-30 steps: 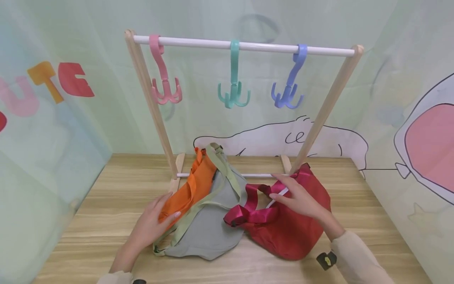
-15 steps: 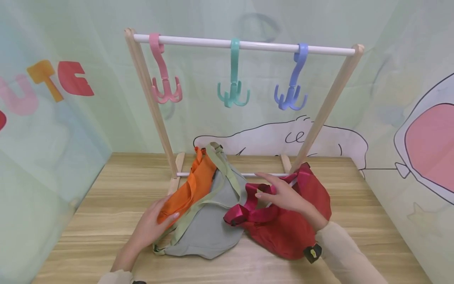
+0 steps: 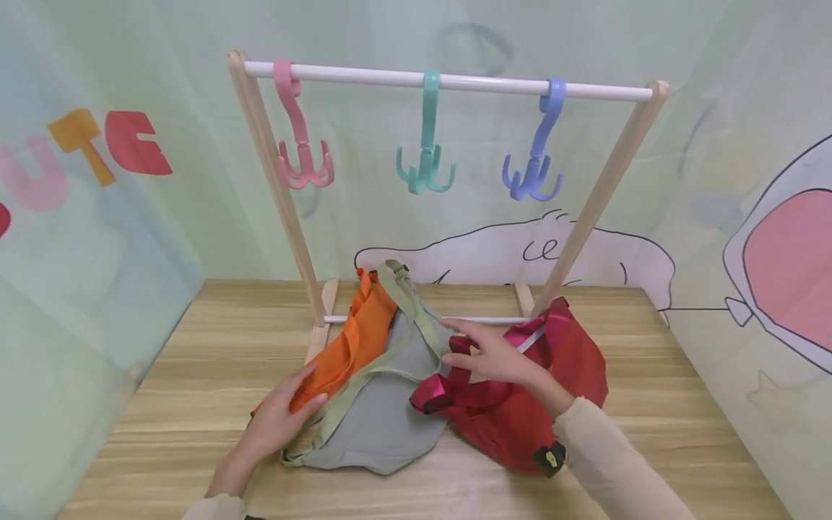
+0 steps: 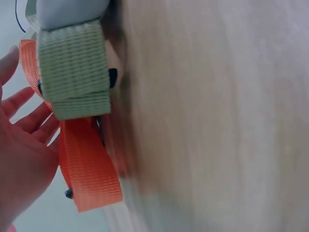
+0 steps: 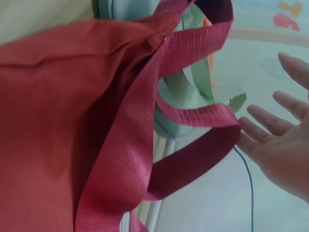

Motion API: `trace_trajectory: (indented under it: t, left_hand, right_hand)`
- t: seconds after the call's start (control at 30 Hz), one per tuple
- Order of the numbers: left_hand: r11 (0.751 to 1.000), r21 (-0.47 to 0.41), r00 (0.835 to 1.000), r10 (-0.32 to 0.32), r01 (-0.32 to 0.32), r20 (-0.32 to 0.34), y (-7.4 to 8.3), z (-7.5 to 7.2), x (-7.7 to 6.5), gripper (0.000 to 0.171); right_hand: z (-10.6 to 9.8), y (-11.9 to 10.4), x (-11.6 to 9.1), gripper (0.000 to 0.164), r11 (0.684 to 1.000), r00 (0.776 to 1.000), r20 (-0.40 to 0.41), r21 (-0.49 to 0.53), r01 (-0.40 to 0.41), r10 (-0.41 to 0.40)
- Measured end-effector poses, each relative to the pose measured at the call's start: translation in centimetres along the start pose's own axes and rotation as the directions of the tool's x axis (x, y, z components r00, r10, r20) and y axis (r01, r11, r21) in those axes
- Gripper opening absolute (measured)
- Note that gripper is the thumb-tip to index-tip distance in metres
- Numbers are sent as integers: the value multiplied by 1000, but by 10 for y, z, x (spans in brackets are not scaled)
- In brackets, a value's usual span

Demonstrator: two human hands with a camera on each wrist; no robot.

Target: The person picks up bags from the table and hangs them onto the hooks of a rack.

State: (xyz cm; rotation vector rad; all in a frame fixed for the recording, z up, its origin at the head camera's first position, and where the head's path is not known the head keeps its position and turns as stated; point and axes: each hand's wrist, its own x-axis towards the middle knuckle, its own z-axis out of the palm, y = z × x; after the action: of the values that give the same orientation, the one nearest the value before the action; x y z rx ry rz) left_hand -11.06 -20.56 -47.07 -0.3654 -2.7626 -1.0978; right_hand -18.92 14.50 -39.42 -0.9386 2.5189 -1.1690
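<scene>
Three strap bags lie side by side on the table. My left hand [image 3: 276,422] rests at the near end of the orange bag [image 3: 367,336]; in the left wrist view its extended fingers [image 4: 36,121] lie behind an orange strap [image 4: 89,169]. Beside it, partly over the orange bag, is the grey bag [image 3: 390,415] with pale green straps. My right hand [image 3: 497,354] is above the loose straps of the red bag [image 3: 578,354], fingertips reaching over the grey bag's edge. Seen from the right wrist, that palm is spread and holds nothing, close to a looped magenta strap [image 5: 203,116].
A wooden rack with a white top bar [image 3: 364,76] stands behind the bags. From it hang a pink hook [image 3: 302,144], a green hook [image 3: 427,144] and a blue hook [image 3: 536,152]. The lower bar [image 3: 481,319] runs behind the bags; printed curtains surround the table [image 3: 169,433].
My right hand has moved left, from over the red bag toward the grey one. The left hand has drawn back slightly, and the orange bag's near end now shows beyond it.
</scene>
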Motion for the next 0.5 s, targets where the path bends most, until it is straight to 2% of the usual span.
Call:
trace_trajectory:
  t: [0.37,0.5]
  left_hand:
    - [998,-56,999,-18,21,45,-1,0,0,54]
    - [997,-60,998,-39,42,57,-4,1,0,53]
  right_hand:
    - [13,-8,14,60,1000,999,33,-21,5,-4]
    - [19,-9,19,60,1000,998,55,17,19,-20]
